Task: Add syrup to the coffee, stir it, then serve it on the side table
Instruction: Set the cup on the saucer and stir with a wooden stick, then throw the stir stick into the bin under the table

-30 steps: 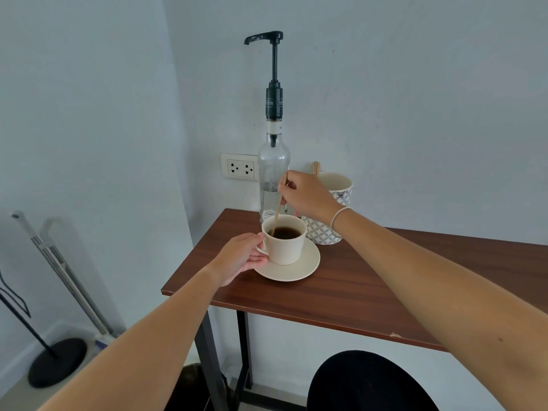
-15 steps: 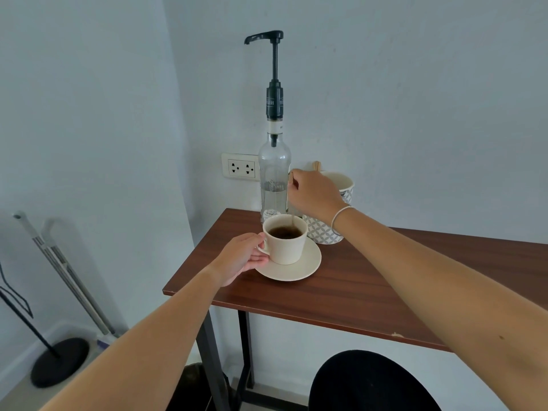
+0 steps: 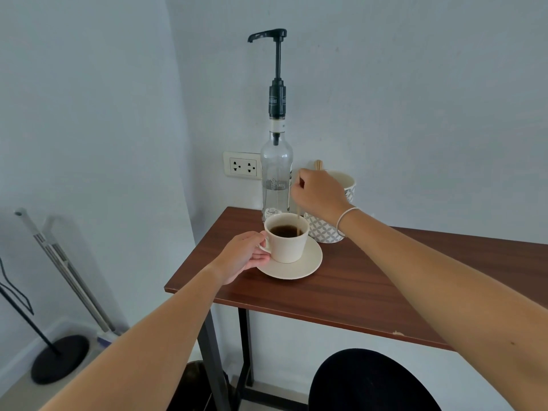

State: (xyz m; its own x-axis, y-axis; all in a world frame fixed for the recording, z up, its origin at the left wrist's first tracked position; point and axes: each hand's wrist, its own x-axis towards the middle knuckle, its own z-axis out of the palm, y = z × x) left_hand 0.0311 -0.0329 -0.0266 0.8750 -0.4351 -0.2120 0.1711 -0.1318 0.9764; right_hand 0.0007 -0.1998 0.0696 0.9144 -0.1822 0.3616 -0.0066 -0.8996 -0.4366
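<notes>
Midway, stirring step: right hand (image 3: 318,193) pinches thin wooden stir stick (image 3: 297,218) dipped in cream ceramic coffee cup (image 3: 287,243); left hand (image 3: 244,256) grips handle. Next: withdraw stick, lift cup with saucer (image 3: 299,266) level.

Cup (image 3: 289,244) on saucer (image 3: 299,266) near table's (image 3: 385,289) back left corner; syrup bottle (image 3: 276,176) behind cup; patterned mug (image 3: 332,229) right of bottle.

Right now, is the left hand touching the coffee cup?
Touching. The head view shows the left hand with fingers wrapped on the handle of the coffee cup, no gap visible.
</notes>
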